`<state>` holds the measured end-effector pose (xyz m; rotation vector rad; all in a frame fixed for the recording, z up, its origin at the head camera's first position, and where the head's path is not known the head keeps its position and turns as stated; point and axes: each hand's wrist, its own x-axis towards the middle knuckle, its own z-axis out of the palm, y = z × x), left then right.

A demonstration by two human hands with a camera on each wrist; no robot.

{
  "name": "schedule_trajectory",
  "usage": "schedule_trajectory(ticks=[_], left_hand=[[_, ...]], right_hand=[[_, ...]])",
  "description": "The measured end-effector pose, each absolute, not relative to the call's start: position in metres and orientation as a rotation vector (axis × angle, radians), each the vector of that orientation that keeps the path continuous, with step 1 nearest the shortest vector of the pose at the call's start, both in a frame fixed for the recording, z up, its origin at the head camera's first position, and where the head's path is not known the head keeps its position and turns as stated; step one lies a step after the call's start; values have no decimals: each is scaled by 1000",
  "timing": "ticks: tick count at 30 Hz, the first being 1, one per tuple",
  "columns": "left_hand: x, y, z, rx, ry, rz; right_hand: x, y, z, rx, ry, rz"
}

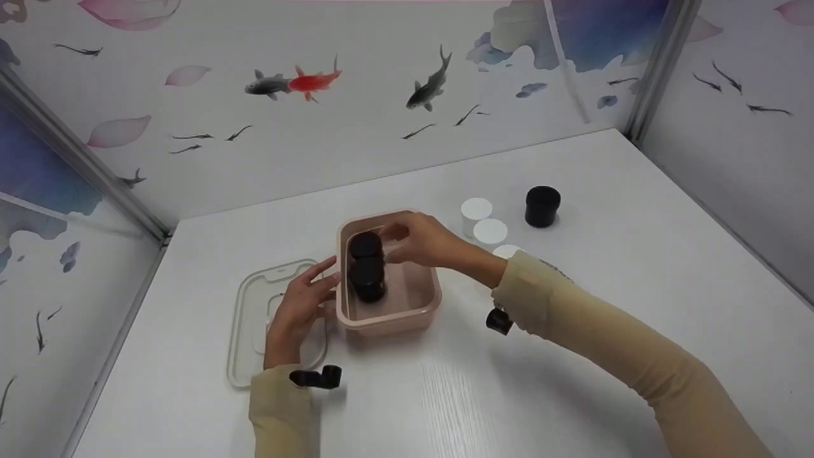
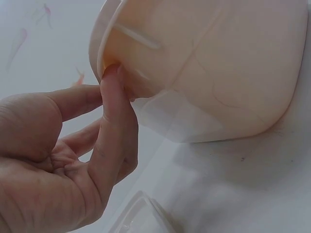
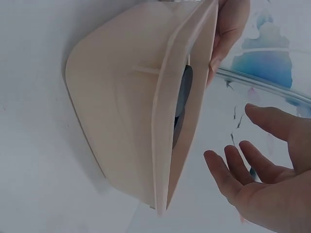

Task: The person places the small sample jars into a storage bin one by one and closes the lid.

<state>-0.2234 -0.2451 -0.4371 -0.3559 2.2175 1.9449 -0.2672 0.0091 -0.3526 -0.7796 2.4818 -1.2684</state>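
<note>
A pale pink plastic box (image 1: 389, 321) stands uncovered on the table. Along its left side inside, two black round jars (image 1: 367, 280) sit one behind the other. My left hand (image 1: 299, 312) grips the box's left rim; in the left wrist view the fingertips (image 2: 112, 80) tuck up under the lip. Over the box, beside the rear jar, hovers my right hand (image 1: 423, 240). The right wrist view shows its thumb and fingers spread apart with nothing between them, and the dark jar tops (image 3: 182, 94) just inside the rim.
Left of the box lies its pale grey-green lid (image 1: 238, 350), partly under my left hand and wrist. Three white round jars (image 1: 477, 213) stand right of the box, the nearest partly hidden by my right arm. Another black jar (image 1: 542, 207) stands farther right. Printed wall panels (image 1: 356, 140) border the table.
</note>
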Motion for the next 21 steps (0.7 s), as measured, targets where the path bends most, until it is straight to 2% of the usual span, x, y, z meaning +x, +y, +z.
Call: schedule_trajectory(ticks=[10, 21], left_hand=[[-223, -245, -435, -351, 2219, 1936], [-223, -245, -436, -353, 2231, 1928]], right_hand=[[-267, 47, -346, -806, 2498, -1362], [-281, 105, -338, -648, 2573, -1582]])
